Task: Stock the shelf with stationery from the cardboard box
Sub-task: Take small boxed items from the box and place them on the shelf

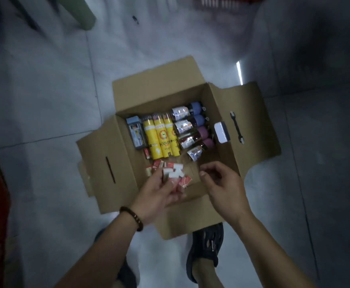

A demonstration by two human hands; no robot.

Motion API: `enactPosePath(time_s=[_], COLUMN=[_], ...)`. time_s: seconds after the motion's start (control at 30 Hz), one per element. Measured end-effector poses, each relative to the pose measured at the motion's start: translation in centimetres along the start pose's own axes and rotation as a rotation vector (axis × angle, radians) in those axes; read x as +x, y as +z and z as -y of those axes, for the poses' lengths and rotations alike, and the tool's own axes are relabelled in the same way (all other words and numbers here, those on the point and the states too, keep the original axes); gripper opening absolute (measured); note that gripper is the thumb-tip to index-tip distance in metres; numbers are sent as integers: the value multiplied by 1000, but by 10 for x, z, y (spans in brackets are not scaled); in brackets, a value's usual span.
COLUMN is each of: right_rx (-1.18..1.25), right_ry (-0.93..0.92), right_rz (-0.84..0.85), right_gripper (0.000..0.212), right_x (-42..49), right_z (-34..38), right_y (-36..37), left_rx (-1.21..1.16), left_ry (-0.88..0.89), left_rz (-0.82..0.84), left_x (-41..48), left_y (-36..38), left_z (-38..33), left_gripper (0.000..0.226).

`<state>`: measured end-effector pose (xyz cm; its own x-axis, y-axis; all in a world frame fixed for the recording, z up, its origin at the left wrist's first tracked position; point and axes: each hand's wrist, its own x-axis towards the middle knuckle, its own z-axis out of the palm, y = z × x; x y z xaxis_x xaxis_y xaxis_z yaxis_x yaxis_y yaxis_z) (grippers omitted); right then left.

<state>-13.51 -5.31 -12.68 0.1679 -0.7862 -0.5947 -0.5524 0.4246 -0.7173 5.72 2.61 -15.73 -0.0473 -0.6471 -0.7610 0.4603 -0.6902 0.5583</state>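
Left hand [157, 192]: palm up over the near end of the cardboard box [165, 96], fingers curled round a cluster of small red-and-white packets [173, 173]. A dark beaded bracelet [131, 217] sits on that wrist.

Right hand [224, 183]: held just beside the cluster, apart from it, fingers loosely curled with nothing visible in them; motion blur limits detail.

Box: stands on the grey tiled floor [45, 100], all flaps folded out. More loose packets [155, 164] lie on its bottom below the left hand. Further in, side by side: a grey-blue pack [136, 134], three yellow tubes [157, 138], then four bottles [188, 125] with blue and purple caps. A white case [222, 132] rests at the right wall.

A dark sandal [207, 244] stands at the near flap
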Motion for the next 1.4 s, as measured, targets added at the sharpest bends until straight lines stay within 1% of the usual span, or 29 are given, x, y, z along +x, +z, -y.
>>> enactPosePath(time_s=[0.07,0.13,0.27,0.33,0.43,0.5,0.57,0.63,0.73,0.8,0.9,0.93,1.03,1.1,1.2,1.3,1.33,1.4], right_rx=[68,120,173,138,95,82,116,190,294,304,286,288,280,243,177,124,100,31], right_ry=[-62,-131,-238,-280,-373,-452,-517,-580,-624,-624,-646,-656,-687,-732,-785,-809,-836,-912], right_rz=[69,172,433,566,700,725,717,674,586,561,638,677,773,828,899,983,1003,1045], right_gripper=[15,21,25,27,12,5,5,6,7,12,6,7,23,28,21,6,6,15], right_x=[-28,-59,-127,-164,-231,-280,-334,-387,-467,-519,-590,-612,-673,-716,-769,-807,-818,-835], right_z=[56,121,253,317,404,456,499,532,567,581,593,596,599,600,602,610,613,620], right_y=[-6,-15,-37,-47,-58,-60,-56,-46,-20,3,44,58,100,129,171,210,223,251], left_rx=[-170,-293,-474,-536,-672,-752,-756,-663,-560,-562,-529,-493,-398,-360,-363,-385,-397,-433], left_ry=[4,7,47,90,141,214,316,418,522,608,732,769,875,940,978,982,988,995], left_rz=[65,133,258,313,343,328,268,126,-119,-179,-301,-351,-485,-573,-636,-724,-750,-809], left_x=[-55,-113,-237,-301,-399,-460,-520,-575,-654,-708,-791,-819,-893,-939,-997,-1042,-1055,-1077], left_y=[13,24,39,45,52,58,62,63,56,43,13,3,-23,-39,-64,-94,-104,-123], left_z=[-41,-88,-181,-222,-273,-298,-313,-320,-317,-309,-296,-290,-270,-252,-224,-198,-191,-179], left_gripper=[38,42,53,53,41,40,32,24,25,26,20,18,12,16,24,21,19,16])
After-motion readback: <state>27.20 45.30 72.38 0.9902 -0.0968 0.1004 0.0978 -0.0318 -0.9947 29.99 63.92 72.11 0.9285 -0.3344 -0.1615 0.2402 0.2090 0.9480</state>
